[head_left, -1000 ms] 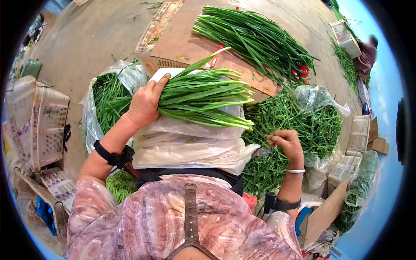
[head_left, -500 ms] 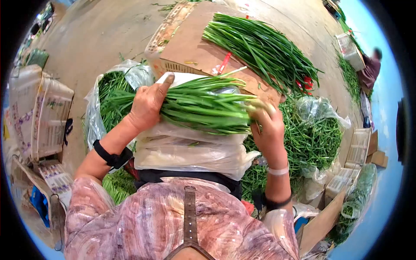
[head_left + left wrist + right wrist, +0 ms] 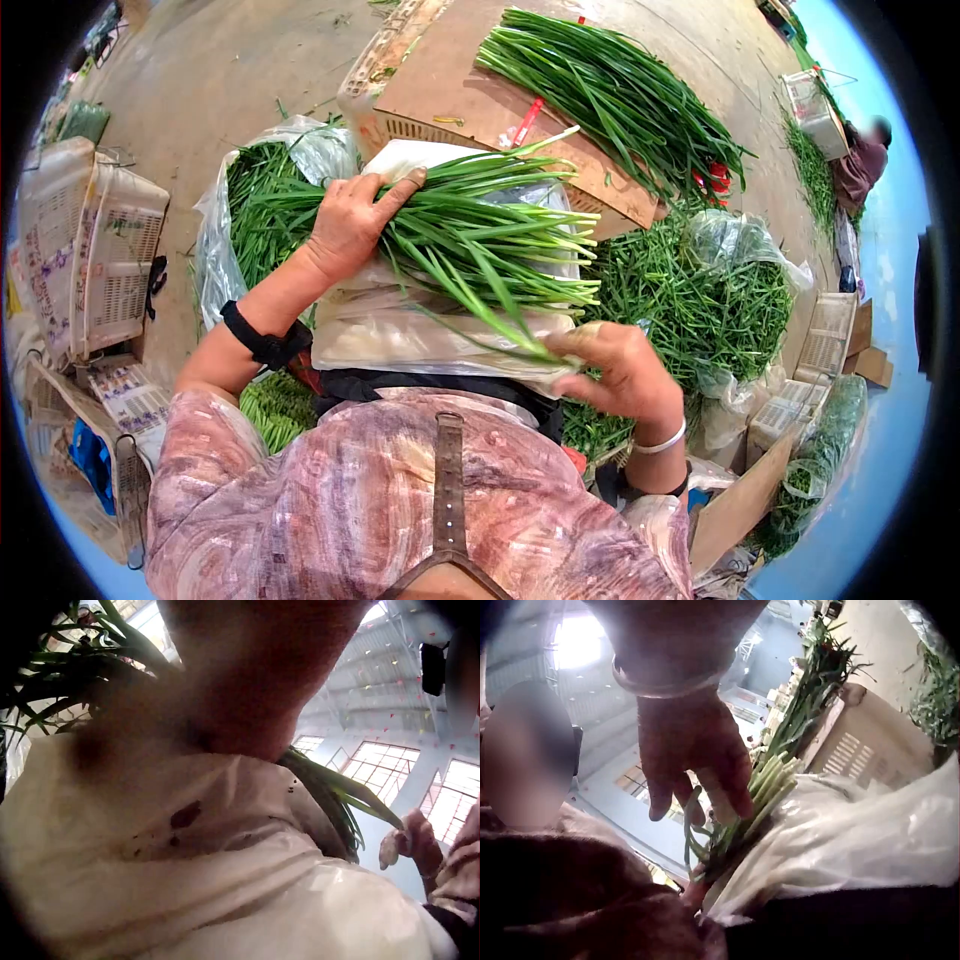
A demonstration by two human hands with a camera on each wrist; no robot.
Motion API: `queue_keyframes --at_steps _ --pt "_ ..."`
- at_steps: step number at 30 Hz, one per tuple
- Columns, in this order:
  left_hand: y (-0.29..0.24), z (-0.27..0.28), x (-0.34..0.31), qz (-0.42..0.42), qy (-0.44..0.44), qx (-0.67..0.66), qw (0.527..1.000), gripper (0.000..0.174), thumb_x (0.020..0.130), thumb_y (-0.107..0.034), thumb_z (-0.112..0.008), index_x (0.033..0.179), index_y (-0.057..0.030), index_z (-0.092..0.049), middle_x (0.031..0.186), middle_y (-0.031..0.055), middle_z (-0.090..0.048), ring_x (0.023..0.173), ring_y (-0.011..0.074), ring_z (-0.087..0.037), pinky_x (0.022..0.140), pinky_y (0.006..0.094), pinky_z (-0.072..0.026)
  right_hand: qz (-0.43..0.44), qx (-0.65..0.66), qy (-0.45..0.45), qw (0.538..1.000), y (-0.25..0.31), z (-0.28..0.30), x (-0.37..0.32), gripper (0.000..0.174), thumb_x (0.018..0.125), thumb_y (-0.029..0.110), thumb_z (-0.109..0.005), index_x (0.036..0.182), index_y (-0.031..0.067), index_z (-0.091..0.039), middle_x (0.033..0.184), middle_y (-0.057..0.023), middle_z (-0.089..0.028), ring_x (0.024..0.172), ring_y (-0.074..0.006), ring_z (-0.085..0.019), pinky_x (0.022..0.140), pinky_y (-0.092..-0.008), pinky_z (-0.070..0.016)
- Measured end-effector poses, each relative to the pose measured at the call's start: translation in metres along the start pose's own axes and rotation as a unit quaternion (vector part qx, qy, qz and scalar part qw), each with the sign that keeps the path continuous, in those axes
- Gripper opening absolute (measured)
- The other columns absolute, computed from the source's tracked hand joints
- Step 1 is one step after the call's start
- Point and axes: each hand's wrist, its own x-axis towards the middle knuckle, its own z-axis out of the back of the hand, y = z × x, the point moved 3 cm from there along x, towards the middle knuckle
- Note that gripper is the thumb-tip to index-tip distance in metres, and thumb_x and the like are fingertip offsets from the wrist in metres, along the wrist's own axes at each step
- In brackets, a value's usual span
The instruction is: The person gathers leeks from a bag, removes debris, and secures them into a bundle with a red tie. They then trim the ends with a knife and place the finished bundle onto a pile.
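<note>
In the head view my left hand [image 3: 350, 222] grips a bunch of garlic chives [image 3: 490, 235] around its leafy part, thumb lying over the top. The pale stem ends fan out to the right. Under the bunch, across the lap, lies whitish plastic sheeting [image 3: 400, 345]. Low at the right, my right hand [image 3: 625, 370] pinches the ends of a few chive stalks [image 3: 505, 325] bent away from the bunch toward the body. The right wrist view shows its fingers [image 3: 739, 799] beside the pale stems [image 3: 769, 787].
A larger chive bundle [image 3: 610, 95] lies on a brown board [image 3: 440, 85] over a crate ahead. Loose greens fill a plastic bag [image 3: 215, 225] at left and form a pile [image 3: 690, 290] at right. White crates [image 3: 125, 270] stand far left. Another person [image 3: 860, 165] is at far right.
My right hand came in from the right to the stem ends, then moved down toward the body, drawing a few stalks out of line. My left hand keeps its grip on the bunch.
</note>
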Motion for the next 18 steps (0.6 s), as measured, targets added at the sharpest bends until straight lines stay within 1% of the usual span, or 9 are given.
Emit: queue_keyframes --at_steps 1,2,3,5,9,11,12,15,18 --pt "0.000 -0.002 -0.001 -0.004 -0.006 0.006 1.000 0.058 0.075 -0.007 -0.055 0.131 -0.0177 -0.048 0.093 0.0062 -0.059 0.081 0.0223 -0.059 0.071 0.0349 -0.0443 -0.034 0.040 -0.020 0.998 -0.006 0.004 0.000 0.037 0.068 0.023 -0.076 0.100 0.0065 -0.065 0.077 -0.0109 -0.061 0.073 -0.0289 -0.059 0.063 -0.0382 -0.0478" --pt "0.000 -0.003 -0.002 -0.007 -0.013 0.012 1.000 0.058 0.075 -0.006 -0.055 0.131 -0.0181 -0.048 0.093 0.0063 -0.059 0.081 0.0221 -0.059 0.071 0.0351 -0.0443 -0.050 -0.078 -0.085 0.992 -0.009 0.013 0.004 0.036 0.067 0.022 -0.076 0.097 0.0052 -0.066 0.085 -0.0130 -0.062 0.077 -0.0301 -0.060 0.065 -0.0383 -0.0480" --pt "0.000 -0.003 -0.002 -0.004 -0.013 0.013 1.000 0.058 0.075 -0.006 -0.055 0.131 -0.0181 -0.048 0.093 0.0063 -0.059 0.081 0.0221 -0.059 0.071 0.0351 -0.0443 -0.010 -0.171 -0.178 0.969 -0.006 0.022 0.010 0.038 0.065 0.022 -0.077 0.097 0.0043 -0.065 0.092 -0.0147 -0.062 0.081 -0.0316 -0.060 0.071 -0.0398 -0.0473" --pt "-0.002 -0.002 -0.001 -0.011 -0.025 0.009 1.000 0.058 0.074 -0.006 -0.056 0.131 -0.0178 -0.048 0.091 0.0060 -0.059 0.079 0.0224 -0.058 0.070 0.0348 -0.0441 0.025 -0.141 -0.217 0.966 -0.002 0.029 0.027 0.046 0.063 0.023 -0.078 0.102 0.0046 -0.062 0.095 -0.0165 -0.061 0.083 -0.0328 -0.059 0.076 -0.0408 -0.0456" --pt "0.007 -0.002 0.000 -0.014 -0.055 0.004 0.998 0.063 0.074 -0.008 -0.054 0.136 -0.0164 -0.043 0.080 0.0049 -0.054 0.071 0.0206 -0.055 0.065 0.0331 -0.0408 0.000 -0.213 -0.038 0.976 -0.010 -0.017 0.041 0.043 0.064 0.027 -0.077 0.098 0.0073 -0.060 0.077 -0.0092 -0.060 0.074 -0.0305 -0.057 0.068 -0.0422 -0.0431" --pt "0.012 0.000 -0.002 0.027 -0.089 -0.061 0.994 0.072 0.071 -0.005 -0.057 0.139 -0.0087 -0.035 0.076 0.0064 -0.054 0.067 0.0224 -0.055 0.063 0.0334 -0.0414 0.005 -0.093 -0.015 0.996 0.000 -0.023 0.033 0.035 0.067 0.021 -0.077 0.095 0.0071 -0.063 0.078 -0.0114 -0.063 0.071 -0.0284 -0.059 0.066 -0.0376 -0.0448" --pt "0.013 0.002 -0.001 0.007 -0.120 -0.078 0.990 0.078 0.068 -0.003 -0.058 0.141 -0.0033 -0.028 0.075 0.0074 -0.055 0.065 0.0240 -0.055 0.062 0.0338 -0.0422 0.013 -0.090 -0.009 0.996 0.001 -0.023 0.033 0.035 0.067 0.021 -0.077 0.095 0.0071 -0.063 0.078 -0.0114 -0.063 0.071 -0.0284 -0.059 0.066 -0.0376 -0.0448" --pt "0.015 -0.005 -0.004 0.001 -0.095 -0.074 0.993 0.078 0.068 -0.002 -0.057 0.141 -0.0035 -0.028 0.076 0.0078 -0.056 0.066 0.0241 -0.056 0.062 0.0345 -0.0430 -0.044 -0.104 -0.078 0.991 -0.014 -0.019 0.033 0.026 0.069 0.013 -0.074 0.090 0.0030 -0.064 0.077 -0.0118 -0.062 0.070 -0.0287 -0.060 0.063 -0.0369 -0.0465" --pt "0.013 -0.001 -0.004 0.014 -0.038 -0.053 0.998 0.063 0.070 -0.003 -0.055 0.132 -0.0042 -0.041 0.079 0.0079 -0.058 0.071 0.0238 -0.058 0.062 0.0342 -0.0430 -0.051 -0.067 -0.101 0.991 -0.035 -0.005 0.030 0.020 0.071 0.016 -0.072 0.088 0.0079 -0.066 0.078 -0.0117 -0.063 0.070 -0.0302 -0.059 0.063 -0.0389 -0.0466"
